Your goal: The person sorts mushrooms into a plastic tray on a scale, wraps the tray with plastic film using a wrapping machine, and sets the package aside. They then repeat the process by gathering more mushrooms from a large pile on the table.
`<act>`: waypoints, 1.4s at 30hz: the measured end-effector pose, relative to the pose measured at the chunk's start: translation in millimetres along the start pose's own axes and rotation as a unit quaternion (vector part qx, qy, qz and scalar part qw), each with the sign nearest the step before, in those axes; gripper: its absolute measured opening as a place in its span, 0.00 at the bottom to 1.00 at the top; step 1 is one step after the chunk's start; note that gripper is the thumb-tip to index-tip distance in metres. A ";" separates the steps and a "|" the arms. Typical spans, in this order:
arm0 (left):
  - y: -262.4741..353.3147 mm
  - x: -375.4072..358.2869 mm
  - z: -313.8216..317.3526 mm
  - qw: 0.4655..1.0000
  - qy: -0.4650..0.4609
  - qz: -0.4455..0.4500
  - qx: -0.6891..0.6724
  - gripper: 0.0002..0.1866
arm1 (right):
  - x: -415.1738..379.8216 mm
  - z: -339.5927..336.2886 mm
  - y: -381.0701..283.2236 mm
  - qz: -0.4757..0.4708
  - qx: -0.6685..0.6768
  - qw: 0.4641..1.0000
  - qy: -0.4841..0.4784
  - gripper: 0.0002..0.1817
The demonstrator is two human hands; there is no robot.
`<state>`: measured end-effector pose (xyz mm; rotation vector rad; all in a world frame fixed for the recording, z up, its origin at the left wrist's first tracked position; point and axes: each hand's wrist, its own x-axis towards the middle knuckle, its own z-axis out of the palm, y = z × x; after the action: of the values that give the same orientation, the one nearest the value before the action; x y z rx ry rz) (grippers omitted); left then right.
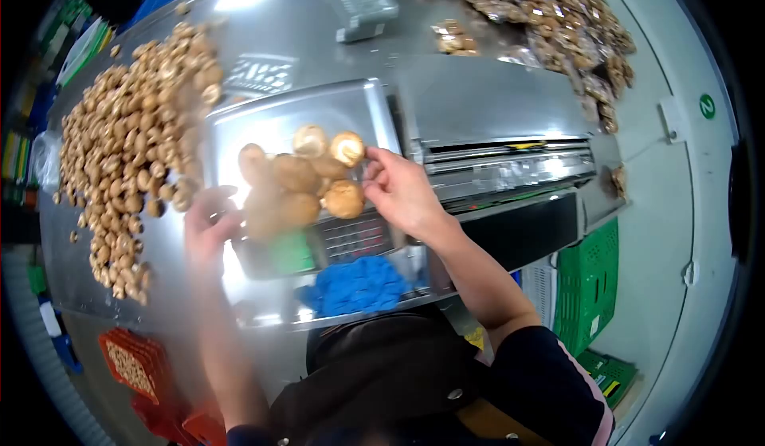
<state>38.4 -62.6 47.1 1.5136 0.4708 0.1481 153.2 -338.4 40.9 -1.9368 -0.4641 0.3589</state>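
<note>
Several brown mushrooms point(296, 173) are grouped over the steel weighing scale pan point(351, 103), overlapping its keypad panel point(355, 237) in this view. My right hand point(402, 191) is at the group's right side, its fingers bent and closed. Its fingertips are right at a mushroom with gills showing point(348, 149) and a round mushroom cap point(344, 199). I cannot tell what lies between those fingers. My left hand point(211, 219), smeared by motion, is at the left edge of the pan, between the group and the loose mushroom pile point(147, 123).
A blue cloth point(360, 286) lies in front of the scale. To the right stands a steel machine point(494, 103); bagged mushrooms point(558, 23) are heaped behind it. A clear plastic tray point(362, 3) sits at the back. Red baskets point(135, 366) and a green crate point(588, 286) flank me.
</note>
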 end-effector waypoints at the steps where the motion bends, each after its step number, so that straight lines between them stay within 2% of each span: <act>1: 14.2 -3.2 21.9 1.000 0.010 -0.013 0.015 0.18 | -1.8 -23.2 1.6 -0.030 -0.019 0.999 0.003 0.22; 3: 32.0 -5.8 73.0 1.000 -0.004 -0.017 0.011 0.18 | -6.4 -74.7 11.9 -0.045 -0.011 0.999 0.012 0.22; 6: 28.7 12.6 156.3 0.999 -0.048 0.023 0.003 0.18 | -7.2 -160.8 37.7 -0.006 -0.038 0.999 0.021 0.24; 7: 29.9 26.8 218.9 0.998 -0.058 0.017 -0.008 0.17 | -6.9 -219.0 50.8 0.035 -0.051 0.998 0.025 0.24; 9: 24.8 48.6 274.1 0.993 -0.107 0.044 -0.033 0.16 | -0.6 -274.6 78.8 0.039 -0.107 0.993 0.019 0.26; 10: 29.0 55.8 301.0 0.994 -0.107 0.011 -0.027 0.17 | 1.9 -297.9 86.7 0.048 -0.127 0.990 0.027 0.25; 12: 16.3 82.5 342.1 0.990 -0.141 -0.003 -0.010 0.18 | 6.9 -338.5 110.0 0.085 -0.057 0.995 0.015 0.24; 13: 19.7 83.5 363.7 0.992 -0.127 -0.019 0.006 0.17 | 9.0 -354.5 119.0 0.096 -0.035 0.995 0.010 0.24; 15: 18.5 85.6 390.5 0.990 -0.132 -0.021 0.033 0.16 | 8.7 -373.3 134.0 0.102 -0.053 0.993 -0.003 0.25; 18: 17.0 85.0 393.5 0.985 -0.140 -0.026 0.094 0.18 | 3.0 -384.6 151.1 0.080 -0.076 0.993 -0.041 0.25; 19: 18.6 80.7 389.2 0.983 -0.142 -0.022 0.112 0.19 | -3.9 -390.9 151.1 0.028 -0.106 0.994 -0.020 0.24; 21: 22.9 58.2 365.5 0.979 -0.104 0.080 0.158 0.21 | -24.3 -405.3 149.6 -0.073 -0.163 0.984 0.019 0.23; 22: 18.4 51.6 344.7 0.920 -0.098 0.242 0.292 0.21 | -42.0 -414.6 132.6 -0.081 -0.226 0.971 0.007 0.24; 23: 30.6 37.3 327.9 0.875 -0.132 0.241 0.398 0.24 | -58.6 -424.9 119.4 -0.089 -0.290 0.953 -0.005 0.26; 25: 55.1 9.8 312.3 0.711 -0.194 0.300 0.605 0.25 | -75.8 -446.3 129.1 -0.146 -0.438 0.884 -0.071 0.27; 26: 55.5 9.7 313.2 0.675 -0.206 0.344 0.619 0.26 | -79.8 -450.6 132.8 -0.173 -0.507 0.838 -0.103 0.27; 28: 53.6 5.7 317.4 0.597 -0.231 0.426 0.639 0.26 | -74.5 -442.2 132.9 -0.153 -0.532 0.815 -0.168 0.29; 29: 54.1 5.7 329.6 0.591 -0.236 0.418 0.648 0.23 | -70.1 -438.8 131.8 -0.144 -0.546 0.801 -0.199 0.29; 30: 49.3 10.5 333.2 0.600 -0.256 0.443 0.615 0.21 | -66.2 -433.0 142.3 -0.220 -0.486 0.828 -0.174 0.24; 31: 41.7 14.6 334.7 0.608 -0.276 0.466 0.581 0.19 | -68.3 -429.9 152.6 -0.243 -0.429 0.859 -0.141 0.22; 32: 35.5 11.3 333.3 0.640 -0.276 0.467 0.544 0.15 | -71.9 -428.8 163.2 -0.266 -0.368 0.884 -0.109 0.20; 33: 32.5 4.5 327.1 0.674 -0.280 0.422 0.538 0.13 | -76.8 -430.4 170.1 -0.287 -0.306 0.904 -0.077 0.18; 34: 26.7 -6.8 307.4 0.734 -0.270 0.350 0.515 0.11 | -90.7 -434.0 173.3 -0.277 -0.276 0.918 -0.065 0.11; 35: 21.0 -17.9 287.8 0.791 -0.250 0.279 0.485 0.09 | -114.6 -439.7 161.0 -0.116 -0.189 0.972 -0.081 0.10; 36: 23.9 -34.3 270.8 0.862 -0.215 0.189 0.417 0.07 | -132.4 -447.9 139.4 0.046 -0.098 0.990 -0.092 0.10; 37: 31.4 -42.6 255.3 0.851 -0.230 0.258 0.395 0.06 | -139.5 -451.6 124.6 0.011 -0.069 0.995 -0.068 0.09; 38: 52.9 -57.8 258.0 0.912 -0.183 0.218 0.295 0.07 | -140.8 -457.1 110.6 -0.024 -0.040 0.998 -0.042 0.09; 39: 65.3 -64.0 261.0 0.979 -0.082 0.139 0.121 0.09 | -131.1 -465.4 90.0 -0.126 -0.072 0.989 0.001 0.09; 40: 88.9 -48.4 272.6 0.967 -0.100 0.232 0.024 0.08 | -116.1 -469.4 74.9 -0.224 -0.101 0.968 0.043 0.09; 41: 107.0 -25.2 270.1 0.949 -0.118 0.288 -0.044 0.08 | -97.8 -469.4 70.2 -0.196 -0.032 0.967 0.159 0.10; 42: 128.3 -7.4 285.7 0.936 -0.119 0.272 -0.189 0.08 | -73.7 -468.1 65.9 -0.164 0.036 0.947 0.273 0.12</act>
<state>166.9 -320.3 170.6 1.2247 -0.1790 0.4557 309.4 -772.7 166.7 -1.7521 -0.3861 -0.3682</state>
